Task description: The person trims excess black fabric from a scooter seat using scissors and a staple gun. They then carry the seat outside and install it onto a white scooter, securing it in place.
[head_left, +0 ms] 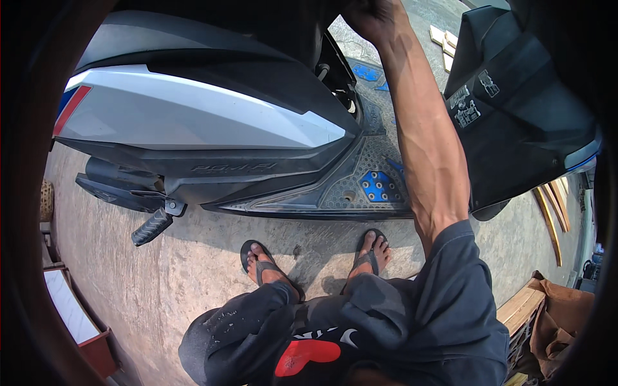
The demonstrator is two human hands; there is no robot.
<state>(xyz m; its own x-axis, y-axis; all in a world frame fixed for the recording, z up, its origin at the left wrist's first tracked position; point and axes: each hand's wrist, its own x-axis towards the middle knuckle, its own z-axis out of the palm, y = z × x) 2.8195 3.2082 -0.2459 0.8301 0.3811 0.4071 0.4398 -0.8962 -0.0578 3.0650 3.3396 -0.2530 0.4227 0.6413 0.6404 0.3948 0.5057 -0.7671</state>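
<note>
A scooter with a silver-white side panel [193,109] stands across the view in front of me. My right arm stretches up over its footboard [347,183], which has blue studded inserts. At the top edge, my right hand [373,19] is beside the dark upper part of the scooter, near the seat area. Its fingers are in shadow and partly cut off, so their grip cannot be made out. To the right of the forearm rises the black front leg shield [521,109] with pale printed labels. My left hand is out of view.
My sandalled feet [264,264] stand on concrete beside the scooter. A folded footpeg [153,226] juts out at lower left. Wooden strips [555,212] lie at right, above a wood stack with brown sheeting [563,315]. A white-topped cabinet [69,302] is at left.
</note>
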